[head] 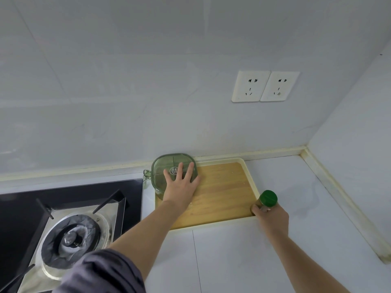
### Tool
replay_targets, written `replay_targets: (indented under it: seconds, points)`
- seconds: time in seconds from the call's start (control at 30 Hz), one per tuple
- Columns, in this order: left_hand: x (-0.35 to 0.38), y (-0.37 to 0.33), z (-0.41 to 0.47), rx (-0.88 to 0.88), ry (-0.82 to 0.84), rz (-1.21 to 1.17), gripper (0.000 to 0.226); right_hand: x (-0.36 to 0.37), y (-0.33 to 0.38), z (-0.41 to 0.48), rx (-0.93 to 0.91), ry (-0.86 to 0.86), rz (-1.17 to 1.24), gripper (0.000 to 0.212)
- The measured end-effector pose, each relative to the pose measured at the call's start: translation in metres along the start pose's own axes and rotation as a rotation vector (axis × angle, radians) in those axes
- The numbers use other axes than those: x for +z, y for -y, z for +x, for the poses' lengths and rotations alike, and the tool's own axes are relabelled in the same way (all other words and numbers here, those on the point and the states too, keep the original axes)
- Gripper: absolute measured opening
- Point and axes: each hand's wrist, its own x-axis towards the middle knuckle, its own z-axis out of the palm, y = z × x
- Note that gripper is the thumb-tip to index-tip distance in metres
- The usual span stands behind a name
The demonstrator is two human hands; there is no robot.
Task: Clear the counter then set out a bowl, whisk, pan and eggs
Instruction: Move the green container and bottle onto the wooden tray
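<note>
Far left: gas burner [72,240] set in a black glass hob, nothing on it. Just right of the hob, at the back of the counter [306,240], sits a green translucent lidded container [169,163], on the back left corner of a cream-rimmed wooden tray [224,193]. Left hand [182,187] lies flat on the container's lid, fingers straight and spread, thumb off toward the tray side; it presses or steadies, no curl round anything, arm stretched long from a grey sleeve [101,273]. At the tray's front right corner, right hand [273,218] is clenched round the body of a green-capped jar [268,198], cap upward, jar upright or nearly so; cannot tell whether its base touches the tray rim or is lifted. Two wall sockets [265,86] above, bare white worktop to the right. Judgement on progress: clearing stage only, early. Container, tray and jar are all on the counter and want removing. Bowl, whisk, pan and eggs: none in view, none set out, so that whole second half remains. Both arms reach forward together, which suggests two items going off at once.
</note>
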Motion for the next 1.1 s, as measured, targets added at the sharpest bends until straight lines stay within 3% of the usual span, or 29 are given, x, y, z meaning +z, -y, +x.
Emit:
replay_targets:
  seconds: [0.3, 0.47, 0.53, 0.67, 0.7, 0.77, 0.9, 1.0, 1.1]
  points:
    - [-0.015, -0.002, 0.000, 0.083, 0.046, 0.088, 0.094, 0.000, 0.000, 0.001, 0.020, 0.013, 0.005, 0.019]
    - [-0.009, -0.002, -0.009, 0.120, -0.076, 0.170, 0.096, -0.002, -0.004, 0.002, -0.028, 0.043, -0.001, 0.016]
    - [0.002, 0.000, -0.023, 0.137, -0.233, 0.052, 0.081, -0.001, -0.007, 0.002, -0.050, 0.050, 0.007, 0.015]
    - [0.031, 0.005, -0.059, 0.208, -0.560, -0.172, 0.021, 0.002, -0.016, 0.002, -0.069, 0.078, 0.049, 0.022]
    - [0.032, 0.006, -0.064, 0.206, -0.581, -0.195, 0.021, 0.004, -0.017, 0.002, -0.072, 0.079, 0.056, 0.024]
    - [0.038, 0.008, -0.073, 0.197, -0.522, -0.203, 0.031, 0.007, -0.020, -0.002, -0.078, 0.068, 0.064, 0.027]
    - [0.053, 0.006, -0.083, 0.130, -0.210, -0.232, 0.037, 0.007, -0.020, -0.013, -0.082, 0.060, 0.083, 0.030]
    - [0.054, 0.004, -0.087, 0.036, 0.003, -0.256, 0.055, 0.004, -0.028, -0.020, -0.074, 0.095, 0.043, 0.049]
    - [0.050, 0.003, -0.091, 0.053, 0.050, -0.287, 0.077, 0.000, -0.038, -0.029, -0.053, 0.104, 0.030, 0.062]
